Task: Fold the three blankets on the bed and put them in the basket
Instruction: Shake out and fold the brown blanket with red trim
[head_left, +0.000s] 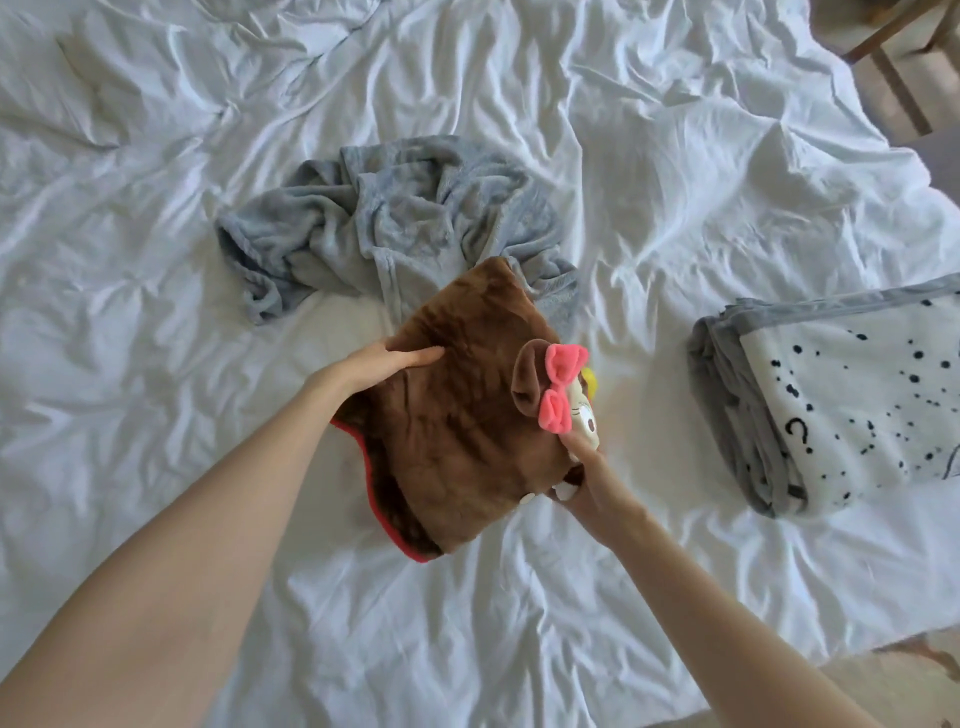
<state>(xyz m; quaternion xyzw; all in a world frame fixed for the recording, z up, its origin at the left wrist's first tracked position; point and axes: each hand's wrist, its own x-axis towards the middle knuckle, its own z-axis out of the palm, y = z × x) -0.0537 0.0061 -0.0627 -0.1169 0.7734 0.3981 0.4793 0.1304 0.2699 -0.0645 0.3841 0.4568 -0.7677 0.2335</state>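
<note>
Both forearms reach in from six o'clock; left hand (387, 361) clamps the far edge of the folded brown plush blanket (457, 415), right hand (584, 467) pinches beside its pink bow (558, 387). Second fold looks finished. Spotted blanket (841, 410) sits folded at three o'clock, grey blanket (384, 223) crumpled at twelve. Basket's out of view, so carry it off next.
</note>
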